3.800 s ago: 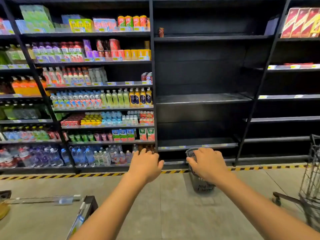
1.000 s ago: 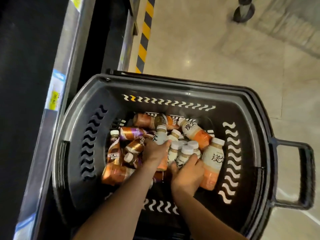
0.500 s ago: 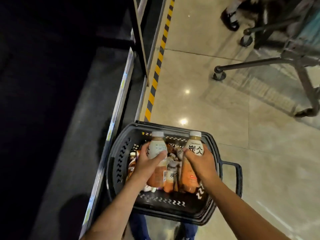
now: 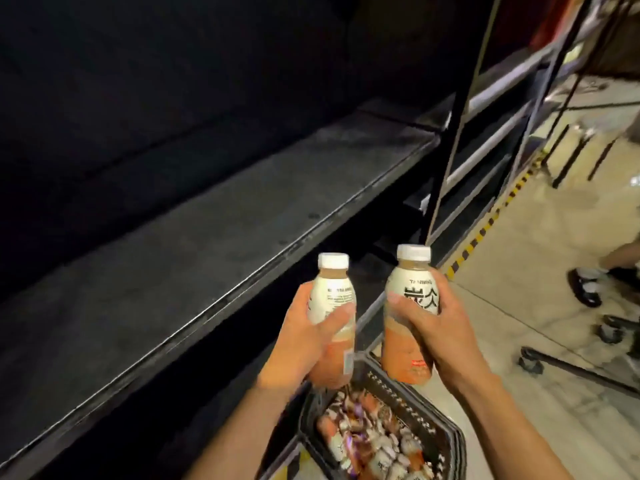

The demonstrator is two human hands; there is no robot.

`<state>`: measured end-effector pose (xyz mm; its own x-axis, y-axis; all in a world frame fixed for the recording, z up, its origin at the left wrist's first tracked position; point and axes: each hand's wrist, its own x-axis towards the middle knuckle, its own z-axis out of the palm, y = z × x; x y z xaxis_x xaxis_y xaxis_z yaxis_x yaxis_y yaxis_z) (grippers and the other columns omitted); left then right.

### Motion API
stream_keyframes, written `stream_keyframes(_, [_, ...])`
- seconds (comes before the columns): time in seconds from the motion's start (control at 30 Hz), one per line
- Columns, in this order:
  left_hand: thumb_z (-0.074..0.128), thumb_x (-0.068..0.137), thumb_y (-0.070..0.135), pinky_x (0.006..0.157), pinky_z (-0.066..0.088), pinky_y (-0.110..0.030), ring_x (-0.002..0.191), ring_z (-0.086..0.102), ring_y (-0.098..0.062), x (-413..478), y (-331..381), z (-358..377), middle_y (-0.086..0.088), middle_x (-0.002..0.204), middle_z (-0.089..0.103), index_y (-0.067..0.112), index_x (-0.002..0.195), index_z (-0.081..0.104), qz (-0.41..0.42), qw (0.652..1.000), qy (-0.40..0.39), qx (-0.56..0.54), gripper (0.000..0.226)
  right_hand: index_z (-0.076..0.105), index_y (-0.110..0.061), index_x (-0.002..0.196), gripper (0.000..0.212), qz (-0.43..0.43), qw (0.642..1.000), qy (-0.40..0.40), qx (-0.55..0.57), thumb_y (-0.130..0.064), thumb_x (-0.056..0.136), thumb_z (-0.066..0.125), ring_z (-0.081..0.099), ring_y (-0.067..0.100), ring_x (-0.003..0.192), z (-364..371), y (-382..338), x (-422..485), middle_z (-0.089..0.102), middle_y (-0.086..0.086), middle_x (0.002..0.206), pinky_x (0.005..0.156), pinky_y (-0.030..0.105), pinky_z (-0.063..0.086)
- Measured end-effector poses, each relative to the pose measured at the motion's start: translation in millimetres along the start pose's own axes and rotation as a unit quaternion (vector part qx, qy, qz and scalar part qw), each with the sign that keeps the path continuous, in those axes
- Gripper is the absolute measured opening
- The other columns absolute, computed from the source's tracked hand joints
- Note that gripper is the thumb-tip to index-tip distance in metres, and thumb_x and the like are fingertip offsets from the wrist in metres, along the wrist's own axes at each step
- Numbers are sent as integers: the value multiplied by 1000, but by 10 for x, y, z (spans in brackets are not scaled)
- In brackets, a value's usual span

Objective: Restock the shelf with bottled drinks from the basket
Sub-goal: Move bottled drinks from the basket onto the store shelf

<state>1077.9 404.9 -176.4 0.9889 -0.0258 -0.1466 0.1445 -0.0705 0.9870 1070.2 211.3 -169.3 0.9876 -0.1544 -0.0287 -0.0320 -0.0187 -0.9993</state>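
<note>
- The left hand [image 4: 304,344] has its grip closed around the left bottle [image 4: 333,306]; the right hand [image 4: 440,327] has its grip closed around the right bottle [image 4: 410,317]. Both bottles are upright, white caps at 12 o'clock, long axes vertical, side by side and just apart.
- The bare shelf [image 4: 194,244] lies at about 10 o'clock from both bottles, its front edge running from 7 o'clock to 1 o'clock across the view. The left hand is nearer that edge, so I judge its bottle would reach the shelf first (the right one has to travel past or behind it).
- The bottles sit roughly level with the shelf edge, and nothing stands in the way.
- The basket [image 4: 436,420] sits on the floor at 6 o'clock below the hands, with many more small bottles lying jumbled inside.
- Writing: the right bottle shows two large black East Asian characters under a short line of small print; the left bottle shows only fine print, too small to read, with a barcode strip lower down.
- At 3 o'clock, someone's shoe [image 4: 585,289].
</note>
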Motion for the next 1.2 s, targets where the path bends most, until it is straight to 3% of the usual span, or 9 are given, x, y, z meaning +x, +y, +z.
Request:
stream_keyframes(0.13, [79, 66, 42, 77, 58, -33, 91, 70, -20, -1064, 620, -756, -3, 100, 71, 25, 113, 58, 74, 989, 125, -18, 55, 65, -40, 103, 42, -68, 988, -136, 18, -30, 65, 78, 66, 15, 73, 524, -874, -409, 70, 0, 87, 66, 38, 56])
stream_keyframes(0.27, [78, 64, 46, 83, 58, -51, 94, 71, -32, -2167, 1017, -1487, -7, 101, 72, 35, 106, 62, 134, 963, 232, -4, 47, 66, -38, 103, 42, -114, 952, -278, 68, -33, 64, 79, 69, 34, 82, 1306, -1613, -1078, 71, 11, 93, 72, 50, 58])
stream_keyframes(0.4, [77, 62, 47, 82, 57, -51, 93, 71, -32, -3276, 1292, -2157, -8, 100, 72, 35, 106, 62, 169, 917, 361, 7, 48, 64, -34, 108, 50, -145, 896, -407, 97, -37, 61, 80, 68, 41, 88, 2167, -2144, -1969, 71, 13, 96, 74, 56, 59])
stream_keyframes(0.5, [77, 58, 48, 81, 58, -49, 91, 71, -31, -4119, 1351, -2595, -9, 97, 73, 28, 110, 62, 181, 877, 445, 6, 58, 64, -36, 107, 51, -166, 853, -481, 114, -38, 58, 81, 70, 29, 81, 2712, -2404, -2722, 72, 6, 92, 72, 48, 60])
stream_keyframes(0.6, [78, 57, 47, 81, 57, -52, 90, 71, -32, -4922, 1328, -2996, -9, 97, 73, 36, 103, 65, 194, 845, 498, -4, 49, 64, -36, 106, 52, -177, 815, -536, 129, -38, 57, 81, 69, 17, 77, 3170, -2527, -3473, 72, 1, 90, 68, 37, 59])
stream_keyframes(0.73, [77, 59, 49, 79, 55, -49, 85, 69, -28, -5844, 1333, -3519, -8, 94, 72, 33, 102, 64, 212, 822, 528, -11, 48, 65, -35, 105, 52, -171, 793, -567, 141, -39, 56, 82, 67, 13, 72, 3694, -2558, -4410, 71, -2, 84, 62, 30, 55])
stream_keyframes(0.93, [76, 58, 50, 69, 53, -26, 78, 67, -10, -6758, 1343, -4293, 6, 85, 71, 20, 106, 60, 225, 809, 543, 8, 59, 64, -34, 108, 55, -166, 804, -553, 143, -42, 57, 84, 67, 18, 77, 4383, -2578, -5374, 71, 1, 90, 69, 41, 57])
stream_keyframes(1.03, [76, 59, 51, 73, 54, -29, 82, 68, -12, -6994, 1360, -4673, 0, 92, 71, 21, 109, 61, 224, 814, 536, 18, 60, 65, -36, 108, 51, -167, 813, -540, 140, -35, 62, 87, 69, 17, 77, 4648, -2642, -5591, 72, 1, 91, 66, 33, 56])
stream_keyframes(1.2, [84, 67, 41, 66, 51, -17, 79, 68, -3, -7028, 1515, -5247, 5, 93, 71, 22, 110, 60, 219, 835, 505, 16, 53, 64, -35, 107, 48, -188, 833, -505, 123, -33, 62, 80, 70, 14, 75, 5098, -2798, -5709, 73, -1, 89, 60, 28, 55])
